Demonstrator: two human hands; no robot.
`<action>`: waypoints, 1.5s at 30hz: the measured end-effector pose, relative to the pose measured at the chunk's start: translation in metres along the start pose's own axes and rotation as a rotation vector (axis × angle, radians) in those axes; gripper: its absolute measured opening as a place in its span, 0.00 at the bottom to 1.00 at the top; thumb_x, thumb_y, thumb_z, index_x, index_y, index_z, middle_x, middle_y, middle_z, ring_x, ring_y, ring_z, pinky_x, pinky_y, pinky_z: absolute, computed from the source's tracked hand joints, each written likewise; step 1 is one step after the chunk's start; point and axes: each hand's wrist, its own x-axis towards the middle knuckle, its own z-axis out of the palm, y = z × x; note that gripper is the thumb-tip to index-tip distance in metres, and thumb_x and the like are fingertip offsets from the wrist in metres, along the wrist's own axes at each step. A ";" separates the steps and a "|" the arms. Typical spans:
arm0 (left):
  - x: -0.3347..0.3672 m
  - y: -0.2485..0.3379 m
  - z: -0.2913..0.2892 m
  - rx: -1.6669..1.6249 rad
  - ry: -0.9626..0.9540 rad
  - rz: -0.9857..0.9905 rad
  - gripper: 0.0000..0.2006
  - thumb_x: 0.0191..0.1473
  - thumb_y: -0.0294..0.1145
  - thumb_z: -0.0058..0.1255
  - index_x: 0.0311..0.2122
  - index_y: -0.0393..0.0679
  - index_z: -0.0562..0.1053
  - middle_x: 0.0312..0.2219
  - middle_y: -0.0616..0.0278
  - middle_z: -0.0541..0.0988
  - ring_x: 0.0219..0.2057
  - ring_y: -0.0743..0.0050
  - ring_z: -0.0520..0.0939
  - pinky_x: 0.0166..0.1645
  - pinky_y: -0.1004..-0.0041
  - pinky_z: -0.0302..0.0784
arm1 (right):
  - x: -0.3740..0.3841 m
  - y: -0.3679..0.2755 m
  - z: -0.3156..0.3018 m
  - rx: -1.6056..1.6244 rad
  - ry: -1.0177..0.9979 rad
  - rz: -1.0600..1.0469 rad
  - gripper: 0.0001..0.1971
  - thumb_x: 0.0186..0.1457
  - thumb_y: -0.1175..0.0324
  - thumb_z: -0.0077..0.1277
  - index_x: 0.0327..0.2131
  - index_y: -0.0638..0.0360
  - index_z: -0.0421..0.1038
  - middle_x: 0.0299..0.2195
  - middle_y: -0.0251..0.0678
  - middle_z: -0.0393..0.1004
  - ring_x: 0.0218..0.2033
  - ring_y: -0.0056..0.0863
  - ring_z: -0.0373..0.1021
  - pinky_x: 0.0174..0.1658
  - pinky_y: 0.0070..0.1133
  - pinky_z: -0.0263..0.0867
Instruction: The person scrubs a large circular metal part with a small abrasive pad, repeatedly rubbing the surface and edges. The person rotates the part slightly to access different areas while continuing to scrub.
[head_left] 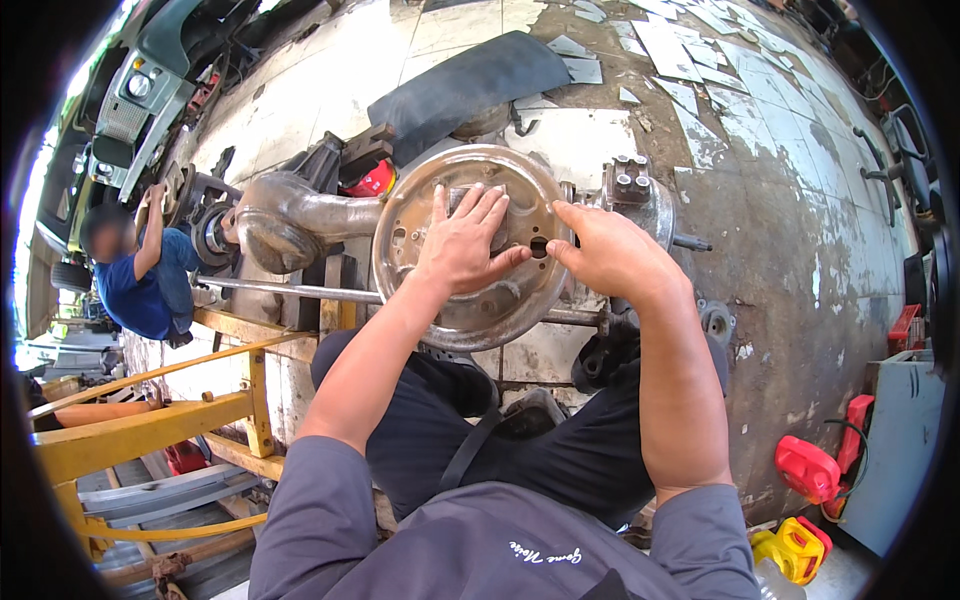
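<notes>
A round, brownish metal brake backing plate (480, 310) stands upright in front of me on an axle assembly (285, 215). My left hand (468, 240) lies on its face, fingers spread and stretched out. Beneath those fingers is a small dark, flat piece (498, 205), mostly covered, whose kind I cannot make out. At the plate's right rim is my right hand (625, 255), closed with thumb and forefinger at the edge. The other fingers of that hand are hidden. Right of the plate sits a metal hub part with bolts (630, 185).
A yellow metal frame (150, 435) stands at left. Beyond it a person in blue (145, 270) crouches near a vehicle (135, 95). A black rubber sheet (470, 90) lies on the cracked tile floor. Red (808, 470) and yellow (790, 550) containers and a grey cabinet (900, 440) are at right.
</notes>
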 end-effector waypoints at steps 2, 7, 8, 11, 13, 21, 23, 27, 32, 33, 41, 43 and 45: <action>0.004 -0.008 0.000 0.012 -0.007 -0.057 0.45 0.59 0.72 0.34 0.67 0.42 0.60 0.66 0.57 0.63 0.70 0.54 0.57 0.70 0.36 0.38 | 0.002 0.001 0.000 -0.015 0.001 -0.019 0.28 0.61 0.60 0.52 0.60 0.67 0.64 0.57 0.53 0.70 0.59 0.45 0.67 0.62 0.33 0.61; 0.012 0.001 0.002 0.060 -0.009 -0.089 0.47 0.57 0.76 0.28 0.66 0.43 0.62 0.66 0.59 0.63 0.70 0.55 0.57 0.70 0.34 0.36 | 0.001 0.000 0.003 0.003 0.001 -0.031 0.28 0.61 0.60 0.52 0.60 0.67 0.65 0.57 0.52 0.70 0.59 0.45 0.67 0.62 0.33 0.61; 0.007 0.007 0.002 0.025 0.007 -0.048 0.47 0.57 0.76 0.28 0.66 0.44 0.63 0.66 0.60 0.64 0.70 0.54 0.57 0.70 0.34 0.36 | 0.001 -0.001 0.003 0.005 0.000 -0.030 0.28 0.61 0.60 0.52 0.60 0.67 0.65 0.57 0.52 0.70 0.59 0.45 0.67 0.62 0.33 0.61; 0.002 0.007 -0.002 -0.058 -0.011 -0.046 0.47 0.57 0.76 0.28 0.66 0.43 0.63 0.66 0.59 0.64 0.70 0.54 0.57 0.70 0.34 0.35 | 0.003 0.001 0.002 -0.011 0.009 -0.047 0.28 0.61 0.60 0.53 0.60 0.67 0.65 0.57 0.52 0.70 0.59 0.45 0.67 0.62 0.33 0.62; 0.008 0.000 0.003 -0.029 0.027 -0.090 0.47 0.57 0.77 0.28 0.65 0.43 0.63 0.66 0.59 0.65 0.70 0.54 0.57 0.70 0.34 0.35 | 0.003 0.001 0.004 -0.008 -0.002 -0.041 0.28 0.60 0.60 0.53 0.59 0.67 0.65 0.57 0.52 0.70 0.59 0.45 0.67 0.62 0.34 0.62; 0.004 0.004 0.000 -0.041 0.042 -0.071 0.45 0.58 0.75 0.29 0.65 0.45 0.65 0.65 0.62 0.66 0.69 0.53 0.58 0.69 0.32 0.36 | 0.005 0.004 0.006 -0.019 0.024 -0.061 0.28 0.61 0.59 0.53 0.60 0.66 0.65 0.56 0.52 0.71 0.59 0.45 0.67 0.62 0.34 0.62; 0.014 -0.003 0.001 -0.013 0.050 -0.146 0.44 0.58 0.74 0.29 0.65 0.45 0.65 0.65 0.62 0.67 0.70 0.54 0.58 0.69 0.31 0.36 | 0.003 0.001 0.005 -0.006 0.005 -0.037 0.28 0.61 0.59 0.53 0.60 0.66 0.65 0.56 0.53 0.71 0.58 0.45 0.68 0.61 0.34 0.63; 0.001 0.019 0.005 -0.033 0.047 -0.021 0.40 0.61 0.70 0.31 0.66 0.47 0.64 0.66 0.61 0.65 0.70 0.54 0.57 0.70 0.33 0.34 | 0.001 0.000 0.006 0.006 0.011 -0.005 0.28 0.61 0.60 0.53 0.59 0.67 0.65 0.56 0.53 0.71 0.58 0.45 0.68 0.61 0.34 0.63; 0.010 -0.002 0.000 0.013 0.034 -0.112 0.41 0.61 0.70 0.31 0.66 0.47 0.63 0.66 0.62 0.64 0.70 0.53 0.58 0.68 0.29 0.36 | 0.005 0.005 0.008 -0.003 0.023 -0.050 0.27 0.60 0.60 0.53 0.59 0.67 0.66 0.55 0.53 0.71 0.57 0.46 0.68 0.61 0.34 0.64; 0.009 -0.001 0.003 0.011 0.049 -0.096 0.40 0.61 0.70 0.31 0.66 0.48 0.63 0.66 0.63 0.65 0.70 0.53 0.58 0.68 0.29 0.36 | 0.006 0.004 0.006 0.007 0.020 -0.048 0.27 0.60 0.60 0.53 0.59 0.68 0.66 0.55 0.54 0.72 0.57 0.46 0.68 0.61 0.34 0.64; 0.012 -0.006 0.000 0.061 0.009 -0.108 0.41 0.61 0.71 0.27 0.67 0.49 0.62 0.67 0.64 0.64 0.70 0.54 0.55 0.68 0.28 0.34 | 0.006 0.007 0.006 0.001 0.031 -0.063 0.28 0.60 0.61 0.53 0.58 0.69 0.66 0.55 0.54 0.72 0.57 0.46 0.68 0.62 0.34 0.63; 0.010 -0.002 0.006 0.058 0.036 -0.095 0.43 0.60 0.73 0.26 0.67 0.49 0.63 0.67 0.63 0.64 0.70 0.52 0.55 0.69 0.30 0.31 | 0.005 0.006 0.005 0.010 0.023 -0.053 0.28 0.60 0.61 0.53 0.58 0.69 0.66 0.55 0.54 0.72 0.57 0.46 0.68 0.61 0.34 0.63; 0.005 0.006 0.006 0.011 0.034 -0.066 0.43 0.61 0.73 0.24 0.67 0.48 0.62 0.67 0.62 0.63 0.71 0.52 0.54 0.69 0.31 0.32 | 0.003 0.002 0.004 0.020 -0.003 -0.015 0.28 0.60 0.60 0.54 0.58 0.69 0.66 0.55 0.54 0.72 0.57 0.46 0.68 0.61 0.34 0.63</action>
